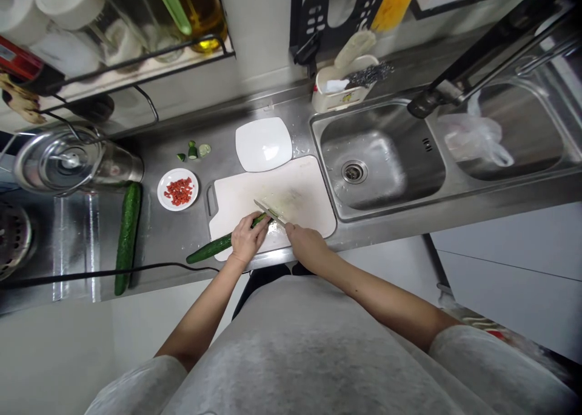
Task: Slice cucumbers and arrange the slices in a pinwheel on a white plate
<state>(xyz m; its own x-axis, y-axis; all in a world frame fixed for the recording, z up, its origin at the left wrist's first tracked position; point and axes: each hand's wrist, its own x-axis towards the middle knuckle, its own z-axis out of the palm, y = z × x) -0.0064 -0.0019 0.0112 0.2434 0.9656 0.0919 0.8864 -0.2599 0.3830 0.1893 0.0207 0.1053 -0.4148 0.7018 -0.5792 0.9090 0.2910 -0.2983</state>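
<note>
My left hand [246, 239] is closed over a green cucumber [210, 249], pressing it against the white cutting board [313, 187]. The cucumber's far end sticks out to the left past the board. In my right hand [307, 245] is a knife [269, 211], its blade lying across the cucumber's right end, close to my left fingers. Wet marks show on the board around the blade. Just behind the board stands a white square plate [259, 139] with nothing on it but a glare spot.
A small plate [162, 192] of red berries, cucumber ends [193, 151] and a second whole cucumber [128, 239] lie to the left. A black cord [154, 266] runs along the counter's front. The sink [386, 160] adjoins the board's right; a steel pot [113, 163] stands far left.
</note>
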